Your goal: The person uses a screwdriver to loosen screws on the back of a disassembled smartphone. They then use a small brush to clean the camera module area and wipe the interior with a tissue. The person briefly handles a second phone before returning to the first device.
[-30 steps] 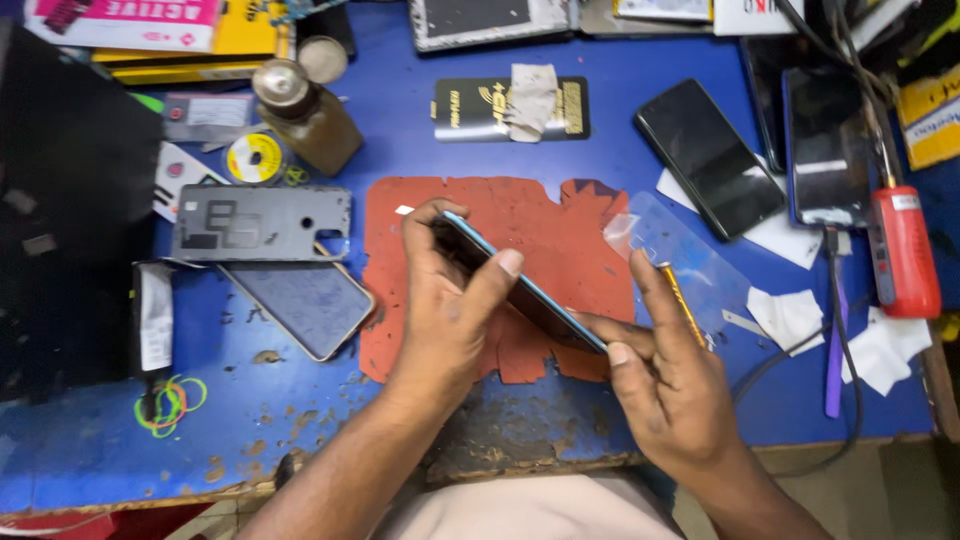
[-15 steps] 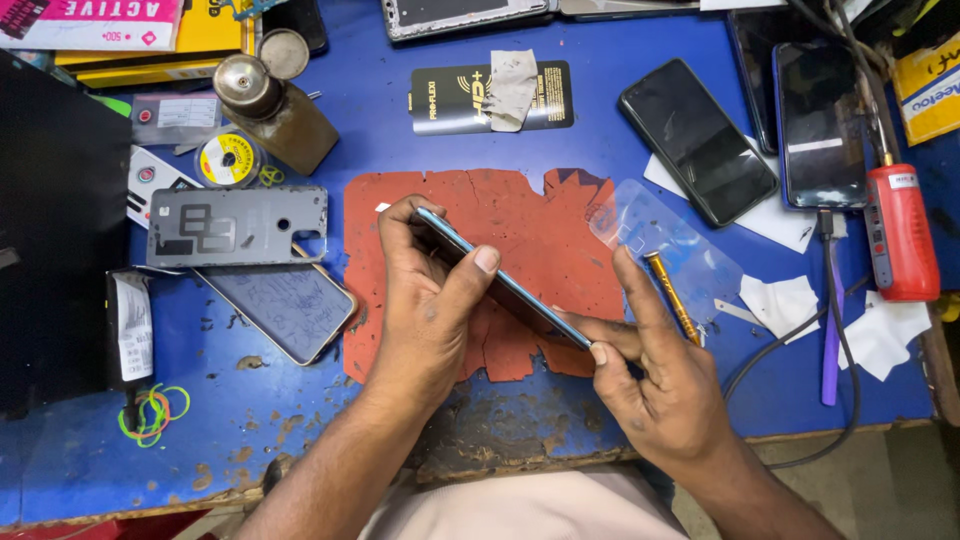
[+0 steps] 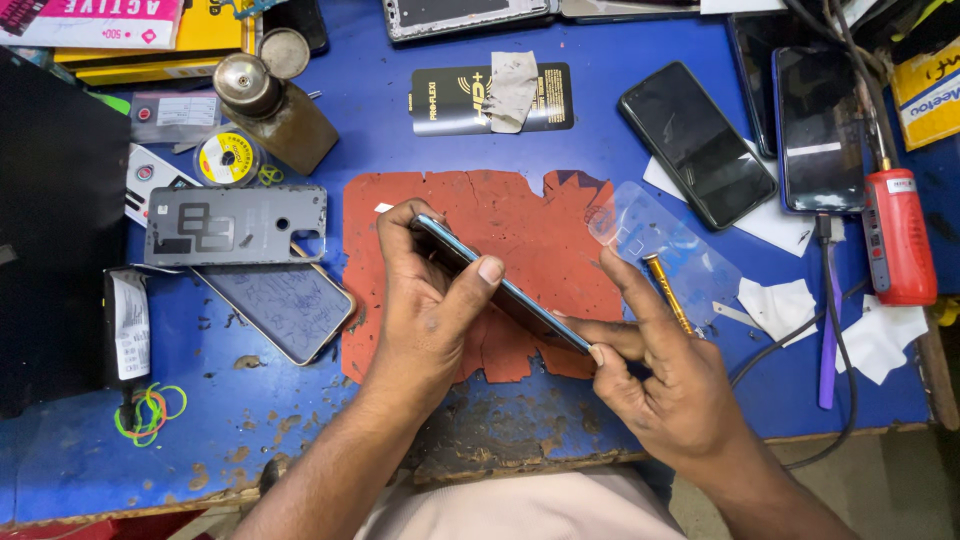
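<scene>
Edgewise, held between both hands over the red rubber mat (image 3: 520, 240): slim dark-blue glass-faced smartphone (image 3: 500, 285). Left hand (image 3: 425, 310) clamped round its upper end, thumb on the rim; right hand (image 3: 660, 385) pinching the 4 o'clock corner, a brass-tipped tool (image 3: 668, 293) tucked in too. Probably light, stiff, slippery, fragile; best gripped by the edges, above the blue worktop (image 3: 600, 130).
</scene>
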